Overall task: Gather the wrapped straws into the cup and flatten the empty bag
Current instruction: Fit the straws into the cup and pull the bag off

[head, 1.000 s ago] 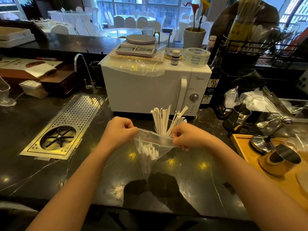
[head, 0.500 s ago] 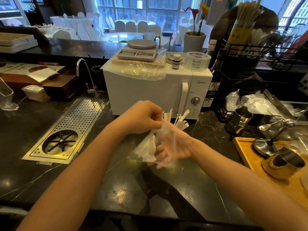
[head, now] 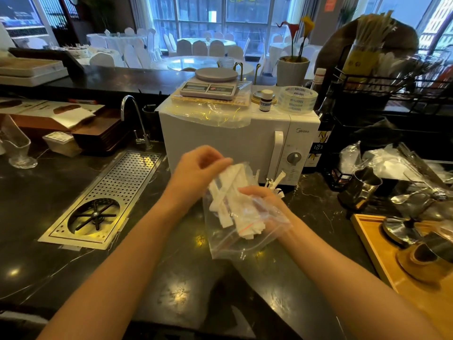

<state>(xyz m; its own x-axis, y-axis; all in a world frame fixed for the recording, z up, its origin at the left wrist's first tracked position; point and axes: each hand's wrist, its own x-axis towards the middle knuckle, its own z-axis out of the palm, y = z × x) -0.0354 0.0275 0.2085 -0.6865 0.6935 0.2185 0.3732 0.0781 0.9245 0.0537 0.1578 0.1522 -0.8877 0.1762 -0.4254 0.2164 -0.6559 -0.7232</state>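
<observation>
Holding the bag: the left hand (head: 199, 171) pinches the upper end of a clear, thin plastic zip bag (head: 235, 244) with curled fingers, and the bag hangs above the dark polished stone counter (head: 171, 290).
Right hand: the right hand (head: 267, 207) is at the bag's lower right and shows through the film. I cannot tell whether it is inside or behind the bag, or whether its fingers close on anything.
Straws in the bag: a bunch of white paper-wrapped straws (head: 226, 200) lies inside the bag between the two hands, just below the left fingers and against the film by the right hand.
Materials: the bag is glossy and crumpled, with a red line along its zip strip. The wrappers are flat, matte, narrow strips.
Axis: the straws run steeply, with upper ends toward the left hand and lower ends toward the right wrist, and a few cross. The bag tilts the same way, its zip edge low.
Beyond the right hand: more white wrapped straw ends (head: 275, 181) stick up in front of a white box-shaped microwave oven (head: 220, 143). The hand hides what holds them.
</observation>
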